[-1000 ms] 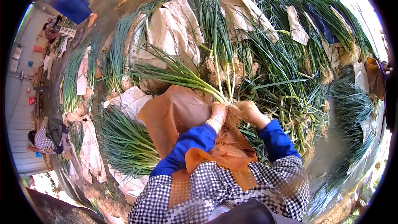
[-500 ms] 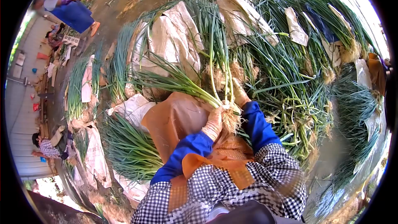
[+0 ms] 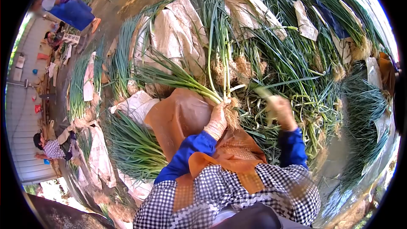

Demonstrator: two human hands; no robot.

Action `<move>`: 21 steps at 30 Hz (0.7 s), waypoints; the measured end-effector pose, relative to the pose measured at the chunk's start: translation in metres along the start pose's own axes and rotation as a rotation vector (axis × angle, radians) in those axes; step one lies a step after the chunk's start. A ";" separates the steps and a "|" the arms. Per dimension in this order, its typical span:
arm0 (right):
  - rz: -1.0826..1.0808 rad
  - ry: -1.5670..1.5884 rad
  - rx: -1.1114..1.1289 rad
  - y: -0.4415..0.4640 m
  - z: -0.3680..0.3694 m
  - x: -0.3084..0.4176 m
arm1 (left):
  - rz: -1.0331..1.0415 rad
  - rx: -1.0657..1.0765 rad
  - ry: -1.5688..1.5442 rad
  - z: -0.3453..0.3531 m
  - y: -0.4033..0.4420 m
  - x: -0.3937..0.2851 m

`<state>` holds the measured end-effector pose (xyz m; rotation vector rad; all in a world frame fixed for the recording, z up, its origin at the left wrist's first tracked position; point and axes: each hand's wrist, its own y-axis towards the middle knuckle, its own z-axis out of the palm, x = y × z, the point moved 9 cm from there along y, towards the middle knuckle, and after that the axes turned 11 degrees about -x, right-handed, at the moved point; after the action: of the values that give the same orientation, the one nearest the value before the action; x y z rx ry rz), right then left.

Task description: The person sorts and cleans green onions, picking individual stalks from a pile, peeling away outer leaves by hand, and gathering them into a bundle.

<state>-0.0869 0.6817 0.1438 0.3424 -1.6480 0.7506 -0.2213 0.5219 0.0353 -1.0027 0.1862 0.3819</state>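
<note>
My left hand [image 3: 217,121] is closed around a bunch of green onions [image 3: 214,95] just above their stringy roots [image 3: 232,116]. Some of the green tops fan out to the upper left, while a few long stalks point straight up. To the right, my right hand [image 3: 281,112] is blurred by motion, its fingers curled around a pale green strip of leaf [image 3: 263,92] that juts out toward the upper left. It is apart from the bunch, above a heap of loose leaves and stalks [image 3: 307,118].
A brown apron [image 3: 182,110] covers my lap. Beside it on the left lies a pile of green onions [image 3: 131,148]. More bundles lie ahead, partly under beige sacks [image 3: 180,34]. Wet floor [image 3: 339,157] shows at right. Other people sit or stand at left, one in blue [image 3: 74,15].
My right hand has moved away from the bunch, to the right and slightly down, with a strip of leaf in it. My left hand keeps its hold on the green onions, almost in place.
</note>
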 end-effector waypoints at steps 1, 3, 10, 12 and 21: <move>0.016 -0.070 -0.139 0.003 -0.042 -0.005 | -0.008 0.012 0.014 0.002 -0.006 -0.001; -0.136 -0.953 -0.436 0.022 -0.110 -0.018 | -0.020 0.029 0.027 0.003 -0.011 0.001; -0.279 -0.475 0.255 0.052 0.119 -0.014 | 0.030 0.054 0.133 0.002 -0.003 0.006; -0.704 -0.863 0.175 0.033 0.136 0.017 | 0.101 -0.082 0.123 -0.001 -0.008 -0.006; -0.455 -1.014 -0.146 0.027 -0.020 -0.013 | 0.061 0.243 0.103 0.031 -0.013 -0.003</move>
<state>-0.0848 0.7121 0.1250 1.0702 -2.4089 0.0646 -0.2196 0.5418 0.0628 -0.7788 0.3487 0.3543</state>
